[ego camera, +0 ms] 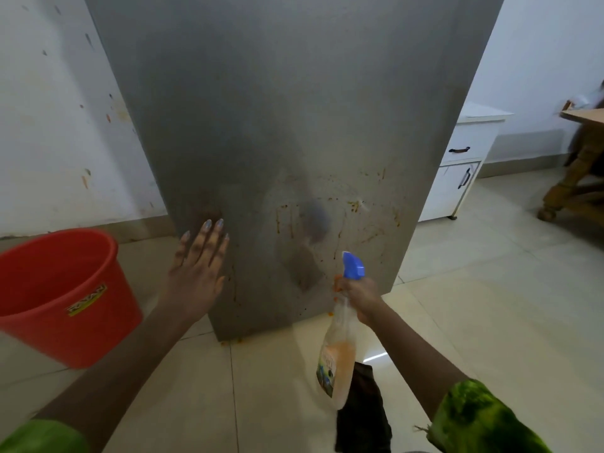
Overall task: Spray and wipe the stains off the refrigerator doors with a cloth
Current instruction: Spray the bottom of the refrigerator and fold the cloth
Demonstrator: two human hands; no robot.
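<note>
Green sleeves sat closest, at the bottom edge. A dark cloth lay on the floor tiles in front of the fridge, under the spray bottle. R hand was curled round the bottle's neck, w/ blue nozzle aimed at the fridge door, near it. L hand was open flat, fingers straight & spread, at the door's lower left; contact unclear. Orange stains streaked the door's lower right. Red bucket was left of the fridge; white cabinet right of it, further back.
</note>
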